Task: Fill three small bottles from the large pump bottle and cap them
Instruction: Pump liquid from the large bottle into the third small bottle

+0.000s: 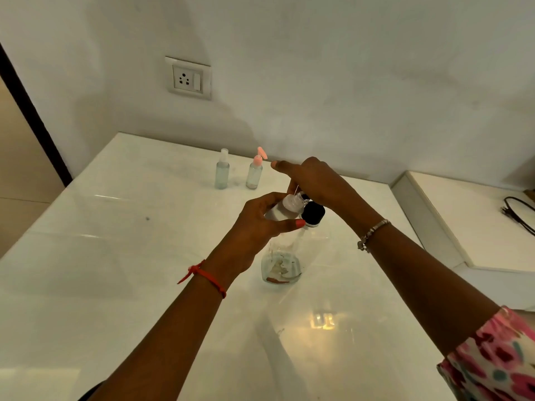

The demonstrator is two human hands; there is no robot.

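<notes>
Small clear bottle (285, 209) is lying tilted in the left hand (254, 230), whose fingers and thumb are curling round it, at the pump of the large pump bottle (282, 264) mid-table (115, 256). The right hand (315, 183) is resting over the pump, index finger stretching leftward; whether its other fingers are grasping, I cannot tell. A spray-topped bottle (222, 173) and a pink-pump bottle (254, 173) are standing at the far edge.

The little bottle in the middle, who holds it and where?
The left hand grips the small bottle round its body. The right hand is at its top; that grip is hidden.
</notes>
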